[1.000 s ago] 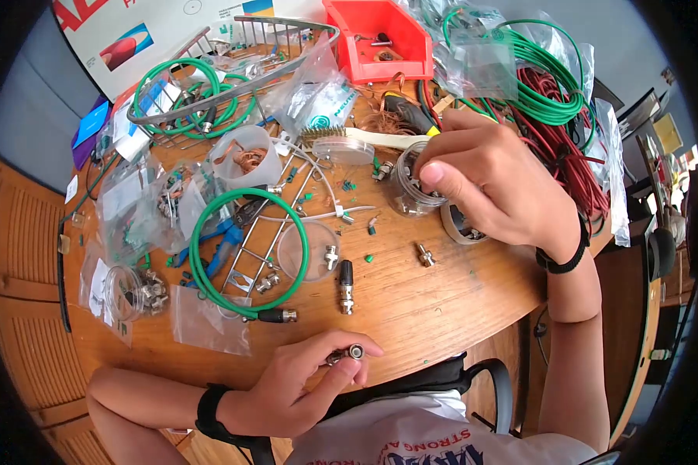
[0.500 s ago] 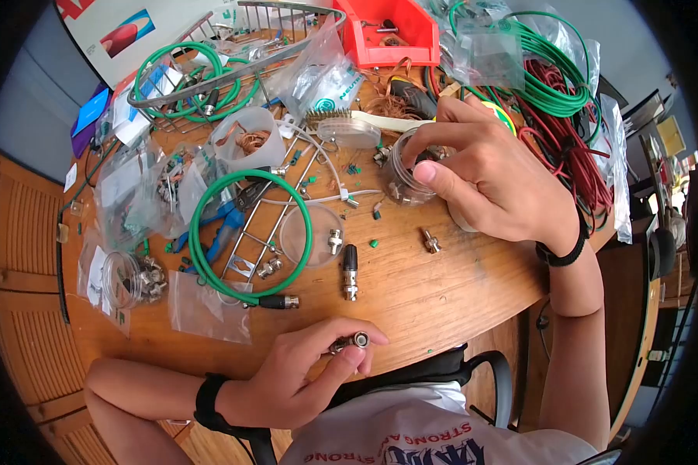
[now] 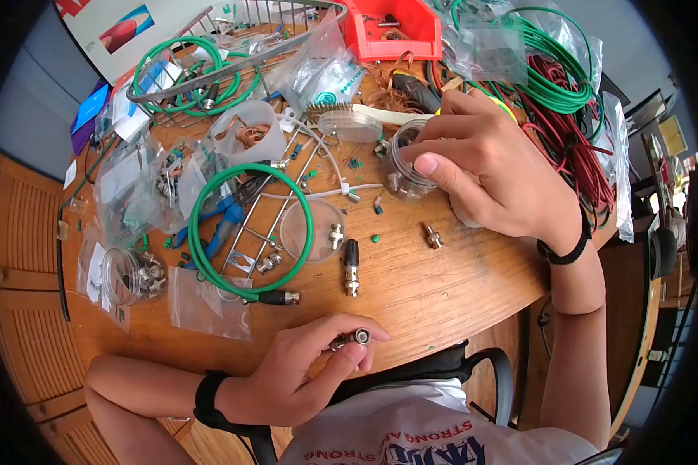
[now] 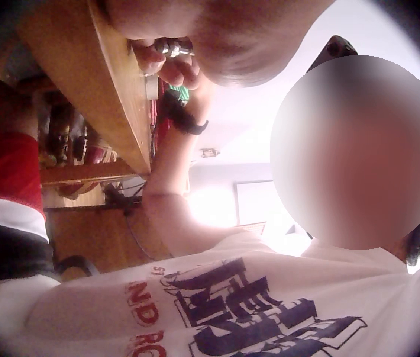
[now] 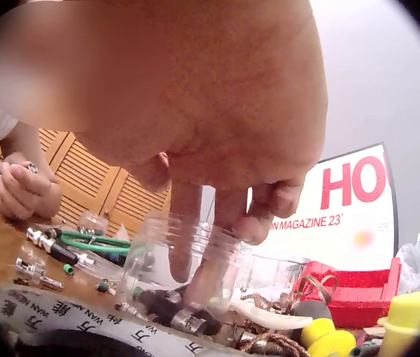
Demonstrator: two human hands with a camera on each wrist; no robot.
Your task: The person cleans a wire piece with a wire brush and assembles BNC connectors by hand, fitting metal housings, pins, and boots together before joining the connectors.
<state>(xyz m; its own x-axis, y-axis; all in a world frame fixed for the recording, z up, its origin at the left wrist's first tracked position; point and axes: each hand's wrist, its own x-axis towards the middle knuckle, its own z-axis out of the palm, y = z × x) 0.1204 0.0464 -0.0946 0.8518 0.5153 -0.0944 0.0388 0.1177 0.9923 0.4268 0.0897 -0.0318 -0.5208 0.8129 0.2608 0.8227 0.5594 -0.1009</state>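
Jar (image 3: 405,177): conns (image 5: 162,305) + R fingers (image 5: 182,256)

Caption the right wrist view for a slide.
The right hand dips two fingers into a clear jar of connectors.

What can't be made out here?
Head view: some of the clear jar, behind the right hand.
Head view: part of the held connector, covered by the left hand.
Right wrist view: whether the fingertips pinch anything; too blurred among the connectors.
Right wrist view: part of the printed ring, cut off by the bottom edge.
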